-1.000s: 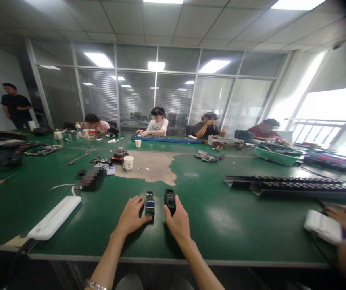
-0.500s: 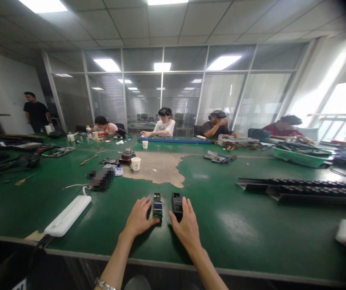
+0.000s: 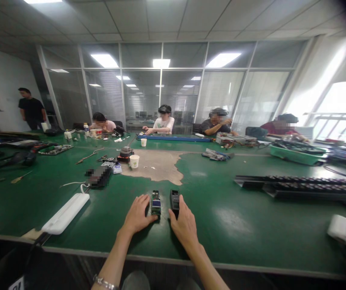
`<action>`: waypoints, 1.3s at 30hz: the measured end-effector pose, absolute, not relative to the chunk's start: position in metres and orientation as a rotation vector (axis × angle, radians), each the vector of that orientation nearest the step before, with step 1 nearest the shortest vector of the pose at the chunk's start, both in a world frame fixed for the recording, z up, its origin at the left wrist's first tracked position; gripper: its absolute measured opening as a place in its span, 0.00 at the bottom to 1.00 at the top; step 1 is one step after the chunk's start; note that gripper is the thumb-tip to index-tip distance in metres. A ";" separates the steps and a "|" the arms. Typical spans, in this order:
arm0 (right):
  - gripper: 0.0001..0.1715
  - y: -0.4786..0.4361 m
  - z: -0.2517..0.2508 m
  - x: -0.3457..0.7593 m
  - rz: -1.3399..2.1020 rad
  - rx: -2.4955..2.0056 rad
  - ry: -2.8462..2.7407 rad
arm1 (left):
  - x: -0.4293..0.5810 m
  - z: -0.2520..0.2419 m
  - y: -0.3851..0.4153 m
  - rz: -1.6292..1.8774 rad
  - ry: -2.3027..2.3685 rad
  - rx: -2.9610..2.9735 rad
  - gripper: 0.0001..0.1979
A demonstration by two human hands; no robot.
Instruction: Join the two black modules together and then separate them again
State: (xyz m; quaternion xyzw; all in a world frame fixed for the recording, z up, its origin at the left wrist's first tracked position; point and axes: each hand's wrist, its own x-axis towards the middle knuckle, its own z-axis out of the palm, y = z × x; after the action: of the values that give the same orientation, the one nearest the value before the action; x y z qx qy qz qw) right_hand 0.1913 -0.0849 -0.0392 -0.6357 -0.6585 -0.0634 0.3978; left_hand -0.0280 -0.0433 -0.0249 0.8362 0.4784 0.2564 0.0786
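Two small electronic parts stand side by side on the green table (image 3: 227, 225) in front of me. The left one is a small circuit module (image 3: 156, 202) with a blue display, and my left hand (image 3: 137, 215) rests beside it, fingers flat, thumb touching its base. The right one is a black housing (image 3: 174, 200). My right hand (image 3: 185, 223) lies just behind it, with the fingers stretched out against it.
A white flat device (image 3: 65, 212) lies at the left near the table edge. Long black trays (image 3: 300, 186) lie at the right, and a white object (image 3: 345, 231) sits at the far right. Paper cups (image 3: 134, 161), tools and several seated people are at the far side.
Both hands stay at the two parts on the table. The view has shifted a little between frames, and another person's hand at the far right has left the picture.
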 end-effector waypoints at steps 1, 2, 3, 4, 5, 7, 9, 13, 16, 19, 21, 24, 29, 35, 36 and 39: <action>0.39 -0.084 -0.038 0.191 -0.149 -1.607 -1.668 | -0.028 -0.025 -0.043 0.772 1.429 2.501 0.43; 0.38 -0.084 -0.036 0.190 -0.132 -1.605 -1.659 | -0.028 -0.025 -0.043 0.776 1.427 2.498 0.43; 0.38 -0.084 -0.033 0.189 -0.108 -1.604 -1.640 | -0.028 -0.026 -0.043 0.778 1.425 2.494 0.44; 0.38 -0.084 -0.028 0.186 -0.079 -1.603 -1.615 | -0.029 -0.026 -0.042 0.779 1.424 2.490 0.44; 0.38 -0.084 -0.022 0.183 -0.044 -1.598 -1.587 | -0.029 -0.027 -0.042 0.782 1.423 2.486 0.44; 0.38 -0.086 -0.007 0.173 0.029 -1.574 -1.544 | -0.029 -0.028 -0.042 0.798 1.427 2.472 0.44; 0.38 -0.088 0.007 0.159 0.086 -1.527 -1.543 | -0.029 -0.029 -0.042 0.823 1.432 2.449 0.46; 0.38 -0.088 0.020 0.131 0.139 -1.442 -1.590 | -0.028 -0.029 -0.043 0.875 1.425 2.403 0.48; 0.38 -0.085 0.019 0.116 0.117 -1.422 -1.627 | -0.028 -0.030 -0.044 0.891 1.421 2.389 0.46; 0.38 -0.081 0.015 0.109 0.070 -1.432 -1.646 | -0.028 -0.030 -0.045 0.901 1.424 2.377 0.44; 0.38 -0.079 0.013 0.106 0.040 -1.455 -1.647 | -0.028 -0.029 -0.045 0.909 1.423 2.367 0.42; 0.38 -0.078 0.007 0.105 0.025 -1.499 -1.654 | -0.028 -0.027 -0.046 0.912 1.427 2.348 0.41; 0.41 -0.081 -0.007 0.106 0.052 -1.552 -1.684 | -0.029 -0.029 -0.044 0.904 1.416 2.379 0.40; 0.41 -0.082 -0.016 0.106 0.052 -1.594 -1.696 | -0.031 -0.039 -0.039 0.985 1.353 2.460 0.39; 0.41 -0.082 -0.016 0.106 0.045 -1.593 -1.685 | -0.031 -0.040 -0.038 0.988 1.343 2.467 0.39; 0.42 -0.081 -0.015 0.104 0.042 -1.592 -1.652 | -0.031 -0.042 -0.037 0.976 1.330 2.473 0.37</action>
State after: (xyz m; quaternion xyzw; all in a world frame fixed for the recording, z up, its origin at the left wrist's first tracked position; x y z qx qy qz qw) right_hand 0.1043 -0.0810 -0.0147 -0.6325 -0.6562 0.0166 0.4111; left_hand -0.0308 -0.0369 -0.0424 0.8289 0.4457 0.3272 0.0845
